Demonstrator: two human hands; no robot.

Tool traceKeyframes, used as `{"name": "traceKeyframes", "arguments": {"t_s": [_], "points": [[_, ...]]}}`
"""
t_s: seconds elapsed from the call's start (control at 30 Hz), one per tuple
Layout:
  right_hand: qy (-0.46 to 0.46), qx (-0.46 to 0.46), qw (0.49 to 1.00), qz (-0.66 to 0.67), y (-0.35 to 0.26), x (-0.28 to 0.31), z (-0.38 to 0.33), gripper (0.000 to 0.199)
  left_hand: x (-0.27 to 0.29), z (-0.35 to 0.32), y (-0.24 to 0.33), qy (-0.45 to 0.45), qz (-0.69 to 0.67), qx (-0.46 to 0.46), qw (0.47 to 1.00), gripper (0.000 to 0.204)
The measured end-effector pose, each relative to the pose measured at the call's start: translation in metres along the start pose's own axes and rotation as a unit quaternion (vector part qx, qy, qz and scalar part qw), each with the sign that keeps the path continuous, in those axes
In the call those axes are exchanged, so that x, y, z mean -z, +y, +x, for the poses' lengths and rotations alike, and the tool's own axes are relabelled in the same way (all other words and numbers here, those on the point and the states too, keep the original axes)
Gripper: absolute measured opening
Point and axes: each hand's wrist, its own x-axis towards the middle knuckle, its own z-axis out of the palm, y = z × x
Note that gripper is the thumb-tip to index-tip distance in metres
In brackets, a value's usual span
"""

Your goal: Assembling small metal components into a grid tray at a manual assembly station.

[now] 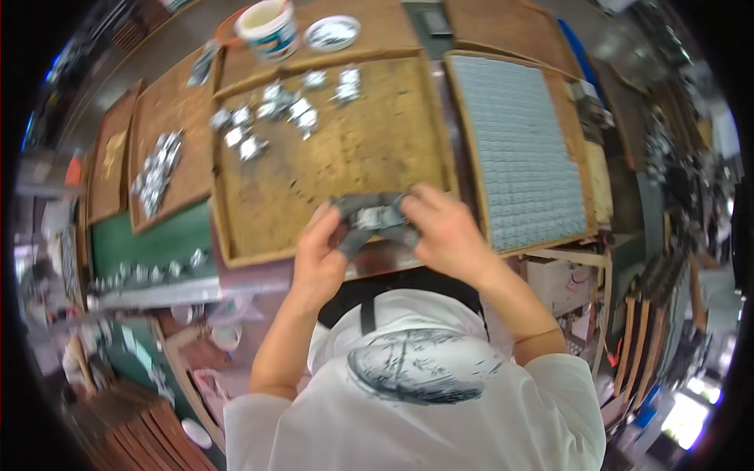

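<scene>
Setting: workshop bench crowded with wooden trays point(330, 169), seen from above the person's head and white shirt.
Middle tray: its worn yellowish board lies straight ahead of the person, mostly bare in its near half.
Left hand: the left hand point(320, 250) reaches up from the lower edge and closes its fingers on the left end of a small grey metal piece point(375, 220).
Right hand: the right hand point(441, 228) closes on the right end of the same piece, fingers curled over its top.
Metal piece: it is held between both hands, lifted just above the near edge of the middle tray; dark grey with a paler shiny centre, details too small to tell.
Loose parts: a scatter of shiny metal parts point(279, 110) lies at the far end of the middle tray, well apart from the hands.
Left tray: a narrower tray holds another heap of shiny parts point(157, 173).
Right tray: a tray to the right is filled with tight rows of small grey pieces point(514, 149).
Far edge: a white tub point(269, 30) stands beside a small round dish point(331, 33).
Green shelf: more small shiny parts point(149, 271) sit in a row on a green surface at the left.
</scene>
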Motion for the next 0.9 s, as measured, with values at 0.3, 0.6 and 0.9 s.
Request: {"name": "traceKeyframes", "arguments": {"t_s": [0.3,0.6,0.9], "points": [[-0.089,-0.022,0.985,0.147,0.059,-0.028,0.001,0.018,-0.015,0.007,-0.029,0.1,-0.072,0.106,0.987,0.039],[0.035,-0.028,0.996,0.077,0.058,-0.047,-0.01,0.021,-0.034,0.015,-0.054,0.111,0.006,0.069,0.991,0.046],[-0.121,-0.127,0.944,0.28,0.058,-0.041,-0.02,0.035,-0.047,0.008,-0.015,0.024,0.284,-0.018,0.958,0.071]]}}
